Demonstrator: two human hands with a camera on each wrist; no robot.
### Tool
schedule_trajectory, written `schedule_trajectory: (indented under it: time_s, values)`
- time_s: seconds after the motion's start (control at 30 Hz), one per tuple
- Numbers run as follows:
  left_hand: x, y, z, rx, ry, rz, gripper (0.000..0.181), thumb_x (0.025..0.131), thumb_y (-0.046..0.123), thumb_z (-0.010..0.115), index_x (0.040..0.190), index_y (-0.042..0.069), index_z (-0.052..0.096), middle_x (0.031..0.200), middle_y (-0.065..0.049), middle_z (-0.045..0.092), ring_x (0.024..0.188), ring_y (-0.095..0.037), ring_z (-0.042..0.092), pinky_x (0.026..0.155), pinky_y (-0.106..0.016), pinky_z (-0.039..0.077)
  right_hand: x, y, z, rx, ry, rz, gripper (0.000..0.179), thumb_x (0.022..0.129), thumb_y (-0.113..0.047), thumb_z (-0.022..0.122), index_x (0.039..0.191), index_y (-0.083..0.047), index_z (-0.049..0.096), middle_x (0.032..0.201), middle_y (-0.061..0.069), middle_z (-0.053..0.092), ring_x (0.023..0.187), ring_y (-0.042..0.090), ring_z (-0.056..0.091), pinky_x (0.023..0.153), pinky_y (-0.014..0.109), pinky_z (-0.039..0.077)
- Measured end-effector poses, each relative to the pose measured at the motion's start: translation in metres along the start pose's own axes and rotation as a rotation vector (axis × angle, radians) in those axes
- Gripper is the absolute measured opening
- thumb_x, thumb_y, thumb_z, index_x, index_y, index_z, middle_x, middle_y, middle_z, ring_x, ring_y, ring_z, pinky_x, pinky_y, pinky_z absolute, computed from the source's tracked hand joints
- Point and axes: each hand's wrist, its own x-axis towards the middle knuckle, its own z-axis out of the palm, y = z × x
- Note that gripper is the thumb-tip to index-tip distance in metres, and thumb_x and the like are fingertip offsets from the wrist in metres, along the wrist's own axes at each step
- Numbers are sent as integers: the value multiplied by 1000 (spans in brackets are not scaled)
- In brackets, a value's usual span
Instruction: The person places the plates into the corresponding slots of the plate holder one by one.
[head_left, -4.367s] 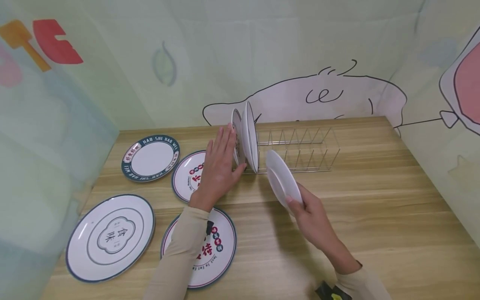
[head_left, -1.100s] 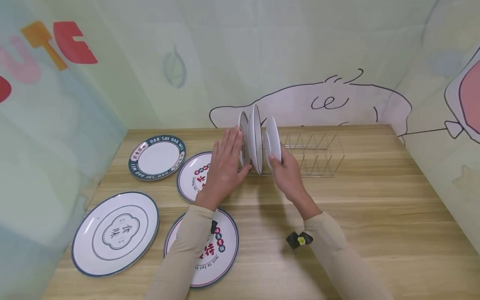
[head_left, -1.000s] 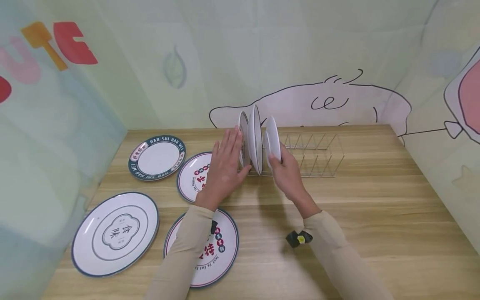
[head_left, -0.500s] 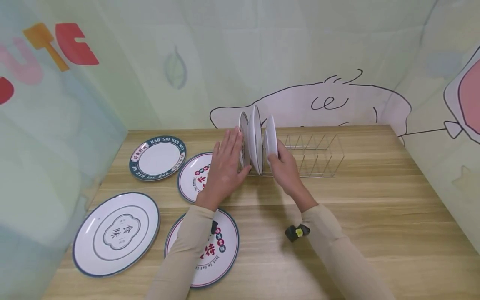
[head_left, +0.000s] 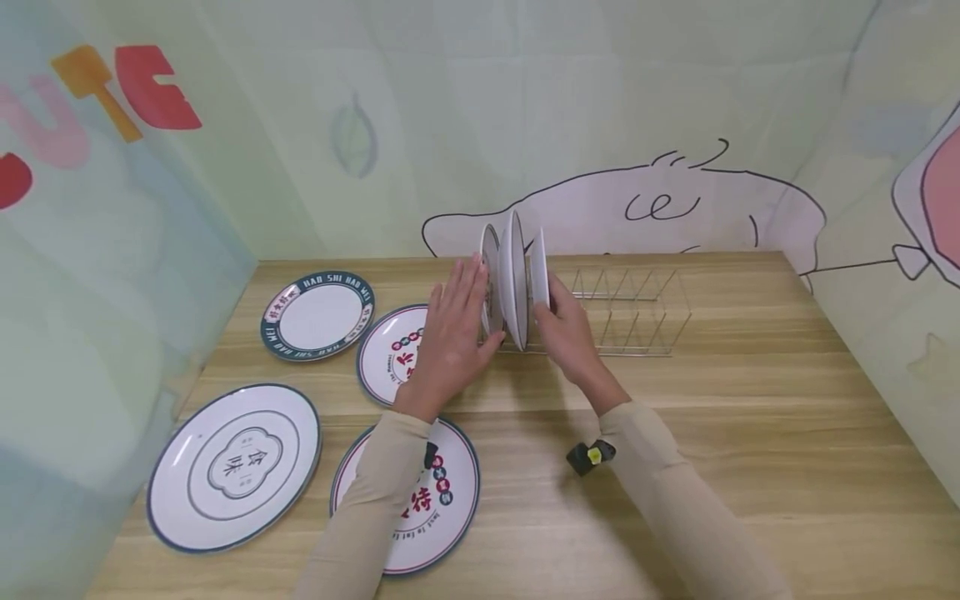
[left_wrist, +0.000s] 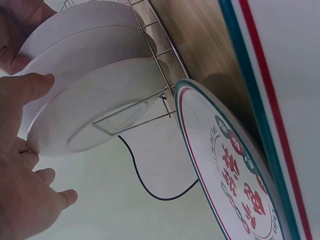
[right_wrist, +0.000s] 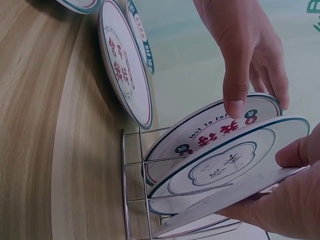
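A white plate (head_left: 539, 267) stands nearly edge-on at the wire dish rack (head_left: 637, 356). My right hand (head_left: 566, 329) pinches its near edge between thumb and fingers. In the right wrist view this plate (right_wrist: 220, 206) leans, its lower edge down among the wires. Left of it, a larger plate with a flower-shaped emblem (right_wrist: 225, 162) and a plate with red writing (right_wrist: 205, 131) stand upright in slots. My left hand (head_left: 453, 346) rests with straight fingers against the outermost plate (head_left: 490, 250); its thumb (left_wrist: 37, 87) lies near the plates' edges.
Several plates lie flat at the left: a teal-rimmed one (head_left: 317, 317), a small red-lettered one (head_left: 378, 358), a large one with an emblem (head_left: 234, 467), and a red-lettered one (head_left: 442, 533) partly under my left sleeve. More rack slots extend rightward. Walls stand behind and beside the table.
My right hand has brought the plate leftward and away from me to the rack. In the last second the plate has turned more edge-on. My left hand stays at the outermost plate.
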Motion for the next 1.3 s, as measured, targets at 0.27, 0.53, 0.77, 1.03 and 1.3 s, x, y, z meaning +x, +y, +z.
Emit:
schedule_trajectory:
  time_s: [0.27,0.53,0.77,1.03,1.3]
  values:
    - [-1,-1,0,15,21,15,93,87,27,77,159,6,21,169,-7,15,156,-30,16,126,-53,15,4,-2,5,-10,-3,-6,58,98,-10,43,155,-14,37,149,19,51,135,34,52,108,51,47]
    - [-1,-1,1,15,32,17,92,86,26,78,158,5,24,169,-7,16,156,-29,15,126,-53,16,6,0,7,-6,4,16,58,97,-10,46,154,-14,37,152,20,47,141,34,46,109,52,45]
    - [-1,-1,0,13,35,19,91,86,26,78,157,4,26,169,-8,17,156,-30,15,125,-54,16,7,3,9,-35,13,-11,57,96,-8,48,152,-10,40,151,20,48,141,35,47,110,51,45]
    - [0,0,0,17,36,18,91,86,26,78,157,4,26,168,-9,17,156,-31,16,125,-54,17,5,4,10,-103,25,-38,56,96,-11,50,152,-8,41,151,20,48,141,35,46,113,52,43]
    - [-1,1,0,27,31,13,91,86,27,78,157,4,26,168,-9,17,156,-31,16,125,-54,17,4,3,8,-98,22,-19,56,97,-13,52,151,-8,41,151,19,48,142,34,45,116,51,39]
